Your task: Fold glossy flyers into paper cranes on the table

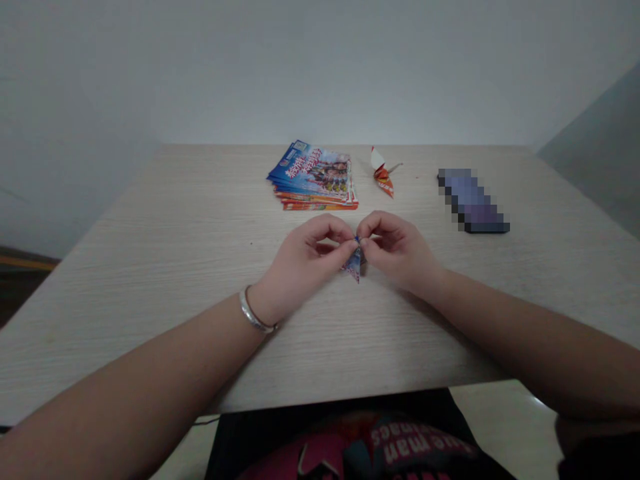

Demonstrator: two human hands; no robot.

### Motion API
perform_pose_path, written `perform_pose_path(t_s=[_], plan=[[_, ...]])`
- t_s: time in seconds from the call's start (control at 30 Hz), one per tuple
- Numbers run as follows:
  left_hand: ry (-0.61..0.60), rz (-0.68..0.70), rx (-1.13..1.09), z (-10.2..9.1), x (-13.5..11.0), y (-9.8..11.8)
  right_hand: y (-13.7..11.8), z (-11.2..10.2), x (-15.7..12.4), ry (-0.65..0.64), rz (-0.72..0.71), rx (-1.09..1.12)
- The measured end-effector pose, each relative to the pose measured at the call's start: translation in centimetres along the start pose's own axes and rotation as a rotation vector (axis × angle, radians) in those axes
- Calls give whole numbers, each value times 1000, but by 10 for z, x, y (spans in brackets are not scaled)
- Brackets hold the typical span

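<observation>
Left hand (306,257) and right hand (404,257): thumb and forefinger of each pinching upper end of small folded blue paper (353,267) between them, over pale tabletop (320,353). Contact with tabletop unclear. Good handling, as judged — pinch close to crease, align edges, press evenly; light hold likely spares thin layers. Folded orange-white paper (383,177) beyond.

Back left, the tabletop (200,193) is open — paper stack (315,175) and folded bird (383,175) obstruct further right.
</observation>
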State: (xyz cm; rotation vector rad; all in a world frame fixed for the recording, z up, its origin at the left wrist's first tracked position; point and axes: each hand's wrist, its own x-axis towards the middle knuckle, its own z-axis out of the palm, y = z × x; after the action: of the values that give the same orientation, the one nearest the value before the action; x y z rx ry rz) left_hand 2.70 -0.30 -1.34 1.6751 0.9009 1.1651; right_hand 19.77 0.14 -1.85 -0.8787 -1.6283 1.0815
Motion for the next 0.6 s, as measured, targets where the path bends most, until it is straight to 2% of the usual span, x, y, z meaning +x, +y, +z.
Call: perform_pose_path(t_s=[0.2,0.4,0.6], plan=[[34,-75,-38,-1,2,0,4,-1,0,7,18,25],[25,-129,-159,-1,0,2,2,0,0,-44,54,91],[-6,-171,-188,3,2,1,2,3,3,-61,168,122]])
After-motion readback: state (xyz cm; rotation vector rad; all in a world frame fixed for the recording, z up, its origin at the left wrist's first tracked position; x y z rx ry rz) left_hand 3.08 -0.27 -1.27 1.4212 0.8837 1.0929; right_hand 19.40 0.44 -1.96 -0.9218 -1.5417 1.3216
